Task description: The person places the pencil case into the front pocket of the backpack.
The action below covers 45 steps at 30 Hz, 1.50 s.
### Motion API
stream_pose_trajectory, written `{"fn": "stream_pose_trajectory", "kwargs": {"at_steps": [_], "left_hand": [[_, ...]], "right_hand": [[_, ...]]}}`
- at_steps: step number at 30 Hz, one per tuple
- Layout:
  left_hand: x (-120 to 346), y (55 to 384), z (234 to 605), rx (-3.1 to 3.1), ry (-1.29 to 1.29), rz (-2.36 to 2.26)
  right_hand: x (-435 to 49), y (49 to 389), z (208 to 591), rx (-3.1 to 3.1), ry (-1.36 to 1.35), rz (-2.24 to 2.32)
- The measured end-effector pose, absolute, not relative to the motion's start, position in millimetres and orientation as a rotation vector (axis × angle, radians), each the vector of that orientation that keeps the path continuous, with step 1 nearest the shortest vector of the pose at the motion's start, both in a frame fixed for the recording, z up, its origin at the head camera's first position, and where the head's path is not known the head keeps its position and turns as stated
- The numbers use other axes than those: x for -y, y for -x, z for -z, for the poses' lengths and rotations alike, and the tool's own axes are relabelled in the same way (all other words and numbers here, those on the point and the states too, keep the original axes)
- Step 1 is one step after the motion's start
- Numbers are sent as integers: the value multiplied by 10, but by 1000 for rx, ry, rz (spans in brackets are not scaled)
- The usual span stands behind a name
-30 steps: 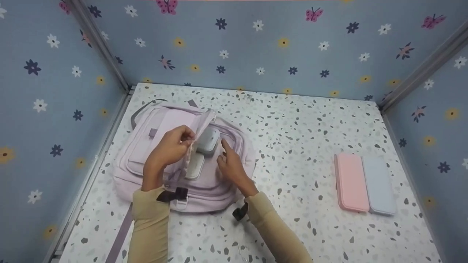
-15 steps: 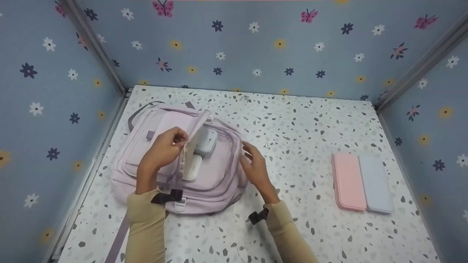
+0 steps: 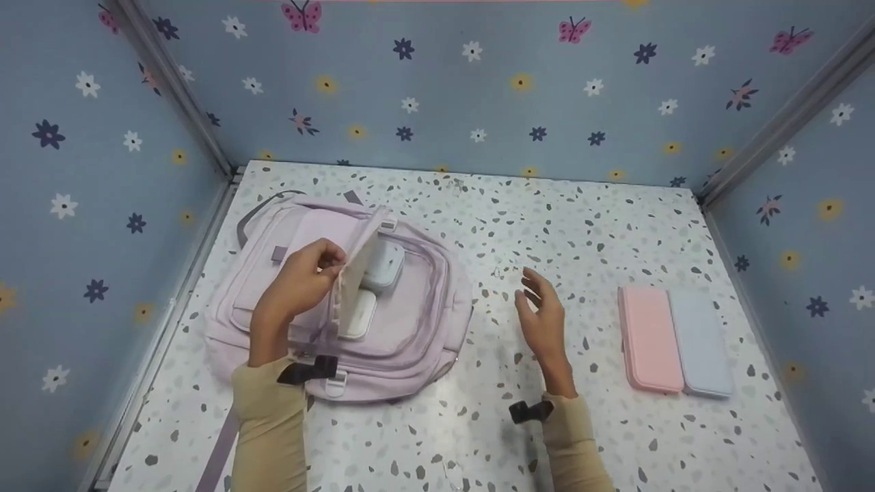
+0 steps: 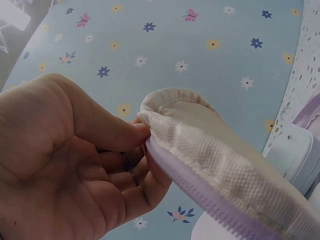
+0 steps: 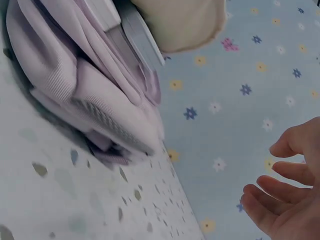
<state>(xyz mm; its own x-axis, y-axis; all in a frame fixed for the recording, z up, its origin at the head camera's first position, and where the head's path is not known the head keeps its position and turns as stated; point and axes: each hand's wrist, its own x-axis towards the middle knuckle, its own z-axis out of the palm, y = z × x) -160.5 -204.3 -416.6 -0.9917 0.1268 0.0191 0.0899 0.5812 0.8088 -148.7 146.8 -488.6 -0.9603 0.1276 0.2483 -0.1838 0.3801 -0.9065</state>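
A lilac backpack (image 3: 403, 328) lies on the table at the left, its front pocket unzipped. My left hand (image 3: 301, 280) pinches the zippered edge of the pocket flap (image 4: 215, 155) between thumb and fingers and holds it raised; the flap's beige lining shows in the left wrist view. Inside the pocket lie a pale blue-grey case (image 3: 385, 265) and a white case (image 3: 360, 316), both partly hidden by the flap. My right hand (image 3: 543, 314) is over the table to the right of the backpack, fingers loosely bent, holding nothing.
A pink rectangular case (image 3: 653, 339) and a light blue one (image 3: 700, 344) lie side by side at the right. Flower-patterned walls (image 3: 465, 89) enclose the speckled table (image 3: 560, 225). A backpack strap (image 3: 219, 451) trails toward the front left.
My right hand has moved right, from over the open pocket past the backpack's side to the bare tabletop. My left hand keeps holding the flap up.
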Motion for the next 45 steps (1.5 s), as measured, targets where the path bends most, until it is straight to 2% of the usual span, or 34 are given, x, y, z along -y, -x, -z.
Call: {"fn": "stream_pose_trajectory", "kwargs": {"at_steps": [4, 12, 23, 45], "left_hand": [[2059, 1596, 4162, -2766, -188, -1410], [2075, 1588, 4168, -2764, -213, -1414], [2061, 1582, 4154, -2756, -195, -1418], [2080, 1573, 4140, -2769, -184, -1393]], "right_hand": [[-1665, 1477, 4897, 2332, -15, -1573], [-2202, 1494, 5240, 2323, 113, -1518], [-2770, 1333, 5246, 2345, 322, -1445], [-3375, 1049, 5456, 2574, 787, -1223]]}}
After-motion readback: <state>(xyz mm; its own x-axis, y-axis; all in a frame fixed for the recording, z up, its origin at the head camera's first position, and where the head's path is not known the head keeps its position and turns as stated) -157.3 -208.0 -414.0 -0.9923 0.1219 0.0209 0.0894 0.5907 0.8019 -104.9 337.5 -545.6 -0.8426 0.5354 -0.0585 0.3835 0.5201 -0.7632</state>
